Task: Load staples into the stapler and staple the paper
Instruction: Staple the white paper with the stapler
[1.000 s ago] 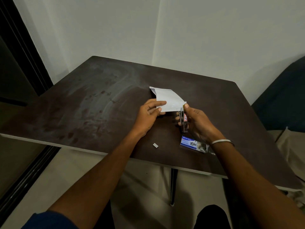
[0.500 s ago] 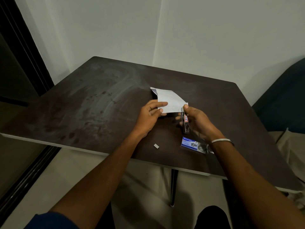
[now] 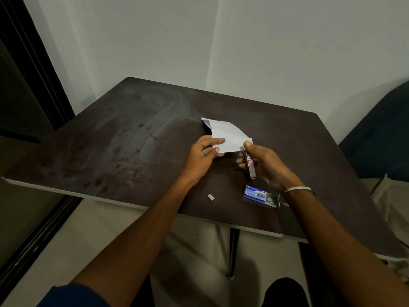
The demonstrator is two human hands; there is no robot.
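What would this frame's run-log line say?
stage: stapling | left hand: holds paper | right hand: holds stapler at paper's corner | staple box: on table

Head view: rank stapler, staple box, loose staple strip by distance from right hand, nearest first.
1. stapler: held in the right hand.
2. staple box: on the table, just below the wrist.
3. loose staple strip: farther left, near the table's front edge.

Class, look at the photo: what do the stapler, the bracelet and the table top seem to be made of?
Stapler: probably metal, dark, with a red and white label.
Bracelet: silver-coloured metal by its thin bright sheen.
Table top: likely dark brown laminate over board, given its smooth smeared surface and pale edge.
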